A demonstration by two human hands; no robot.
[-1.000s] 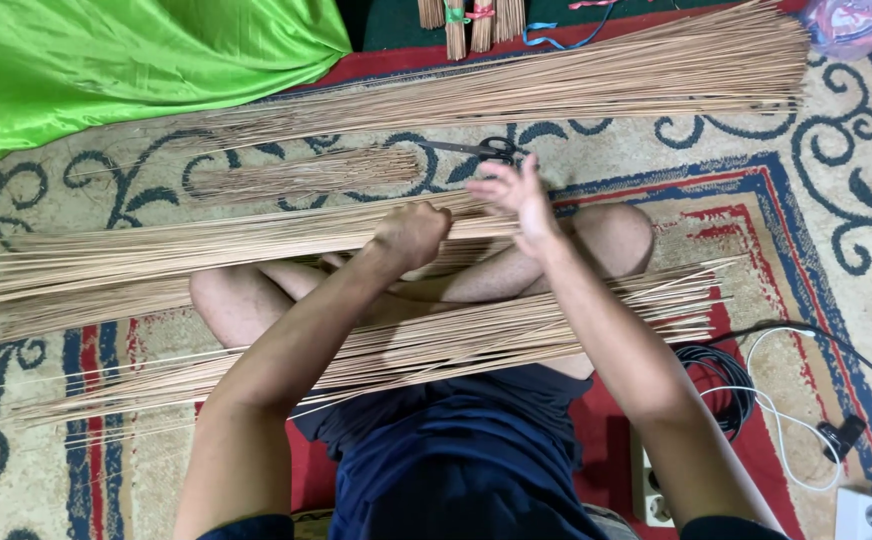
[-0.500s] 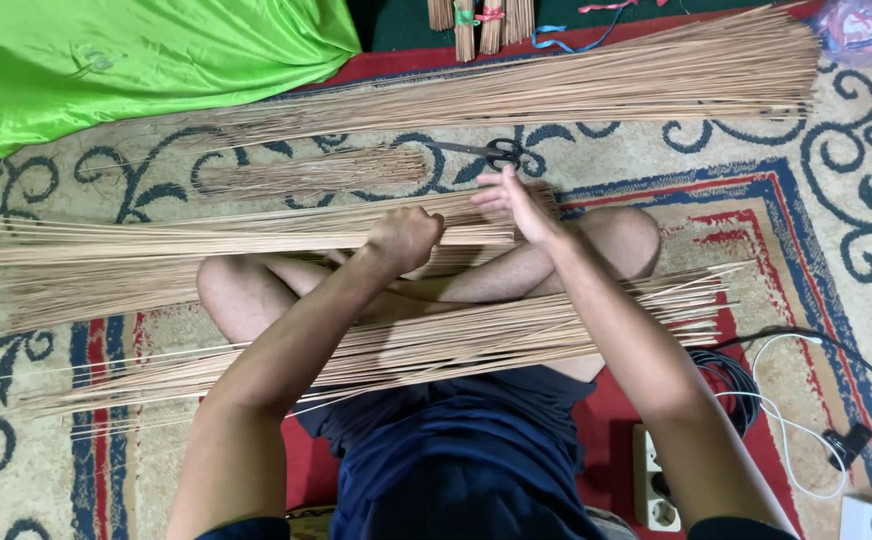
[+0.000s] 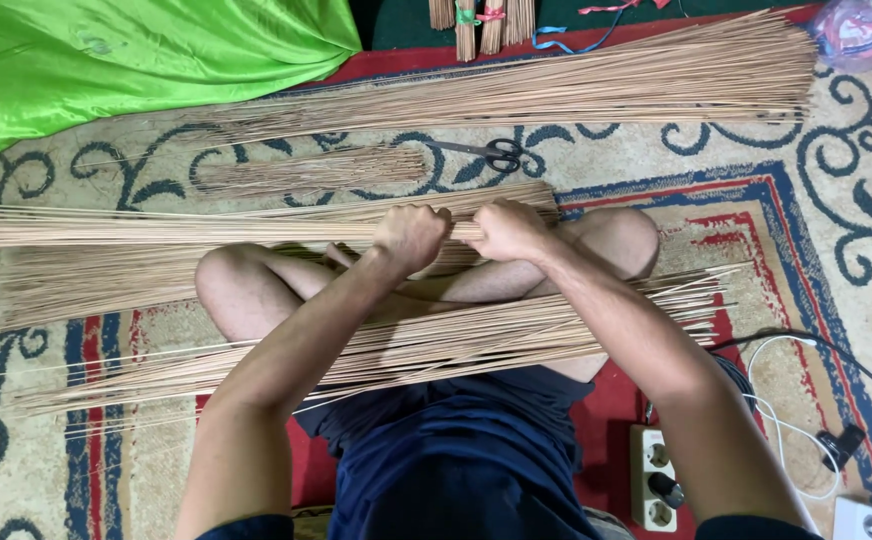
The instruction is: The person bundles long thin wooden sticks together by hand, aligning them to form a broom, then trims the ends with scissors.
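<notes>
The left hand (image 3: 411, 235) and right hand (image 3: 504, 228) were both clenched side by side around a bundle of thin sticks (image 3: 156, 228) held just above the crossed legs; the loose far ends could fan out and slip; beyond the bundle lay scissors (image 3: 491, 152); no container showed.

Stick bundle (image 3: 156, 228) runs off left edge; both hands (image 3: 411, 235) (image 3: 504, 230) cover its middle. Pink bag (image 3: 861, 28) cut by top-right corner.
</notes>
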